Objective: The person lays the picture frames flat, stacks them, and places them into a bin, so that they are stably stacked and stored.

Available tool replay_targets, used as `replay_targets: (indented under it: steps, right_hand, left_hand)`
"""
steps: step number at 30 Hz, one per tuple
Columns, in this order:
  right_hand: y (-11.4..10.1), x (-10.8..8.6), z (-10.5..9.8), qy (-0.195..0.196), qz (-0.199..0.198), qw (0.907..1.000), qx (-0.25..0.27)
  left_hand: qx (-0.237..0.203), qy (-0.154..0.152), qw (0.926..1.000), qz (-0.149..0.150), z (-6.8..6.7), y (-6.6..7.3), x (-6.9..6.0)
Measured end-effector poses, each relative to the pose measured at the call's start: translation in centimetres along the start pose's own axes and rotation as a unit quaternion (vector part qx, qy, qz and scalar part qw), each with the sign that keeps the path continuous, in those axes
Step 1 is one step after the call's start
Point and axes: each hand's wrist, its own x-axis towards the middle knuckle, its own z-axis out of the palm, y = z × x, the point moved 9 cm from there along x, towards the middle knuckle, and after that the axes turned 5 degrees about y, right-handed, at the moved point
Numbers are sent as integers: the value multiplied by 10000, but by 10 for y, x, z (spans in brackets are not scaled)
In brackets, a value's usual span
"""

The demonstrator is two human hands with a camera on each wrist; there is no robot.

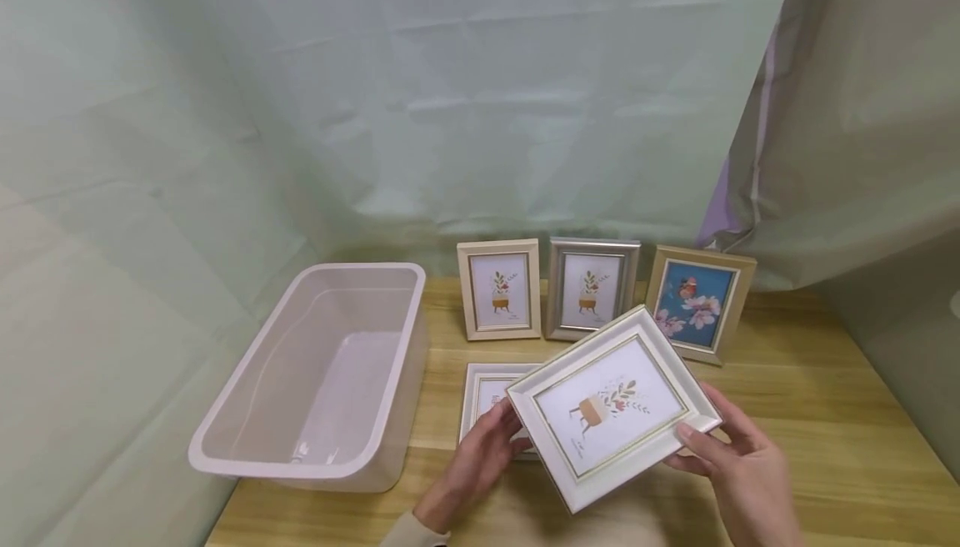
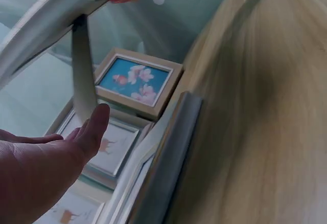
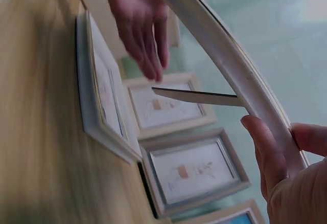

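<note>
My right hand (image 1: 742, 468) pinches the lower right corner of a white picture frame (image 1: 611, 409) with gold lines, thumb on its front. The frame is tilted above the table, its print of a potted plant lying sideways. A stand leg (image 3: 199, 97) sticks out from its back. Beside the frame's left edge is my left hand (image 1: 480, 451); in the right wrist view its fingers are extended near the leg's tip, not gripping it. Behind the held frame, another white picture frame (image 1: 472, 397) stands on the table, partly hidden by the left hand and the held frame.
Along the back stand a cream picture frame (image 1: 498, 332), a silver-grey picture frame (image 1: 557, 288) and a gold-tan picture frame (image 1: 735, 305) with a bird and blossoms. A pale plastic bin (image 1: 412, 397) is at left on the wooden table (image 1: 840, 414). Curtains hang around it.
</note>
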Motion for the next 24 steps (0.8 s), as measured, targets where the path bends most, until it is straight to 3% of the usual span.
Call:
replay_targets:
  steps: [5, 12, 19, 24]
  right_hand:
    - [13, -6, 3, 107, 196, 9997, 94]
    - [18, -7, 0, 212, 301, 9993, 52]
    - [20, -6, -2, 303, 403, 9987, 67]
    - [19, -7, 2, 98, 128, 9989, 439]
  left_hand:
    - [83, 392, 9985, -376, -2, -10, 1]
    - [119, 904, 9938, -631, -8, -16, -2]
    - [-111, 756, 9966, -304, -6, -12, 2]
    - [-210, 881, 9959, -41, -9, -8, 4]
